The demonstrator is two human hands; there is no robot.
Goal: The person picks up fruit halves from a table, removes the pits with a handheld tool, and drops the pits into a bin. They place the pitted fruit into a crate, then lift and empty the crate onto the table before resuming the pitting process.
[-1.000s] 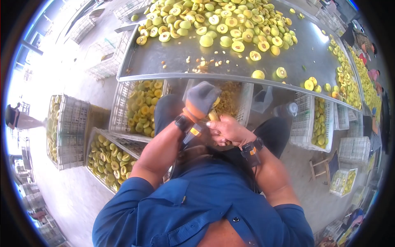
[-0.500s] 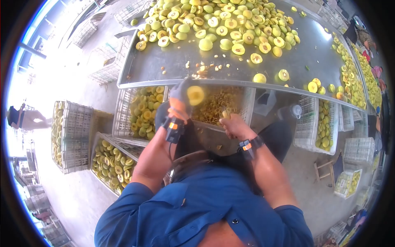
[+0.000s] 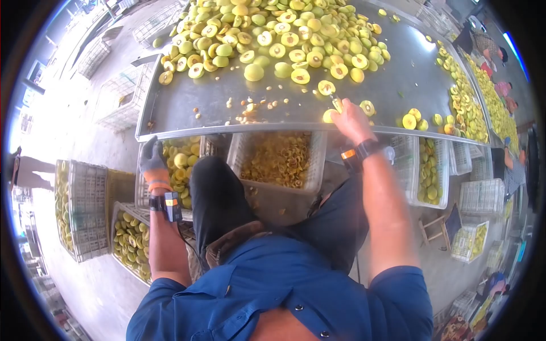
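In my right hand (image 3: 351,120) is a small tool with a pale yellow handle (image 3: 338,105); its thin metal tip reaches a halved yellow-green fruit (image 3: 326,88) on the metal table. Another fruit half (image 3: 329,116) lies just beside that hand. My left hand (image 3: 153,162), in a grey and orange glove, is over the left side of a white crate (image 3: 142,190) of fruit halves below the table edge. Its fingers are stretched out and hold nothing visible. A large heap of halved fruit (image 3: 273,34) covers the back of the table.
Pits and scraps (image 3: 248,111) lie near the raised front rim (image 3: 227,129) of the table. Between my knees and the table stands a crate of brown-yellow scraps (image 3: 276,162). More fruit crates stand left (image 3: 85,210) and right (image 3: 429,176). Other people (image 3: 503,94) are at the far right.
My left hand has moved left to the crate and no longer holds the yellow fruit half. My right hand has risen with the tool from below the table edge to the fruit on top.
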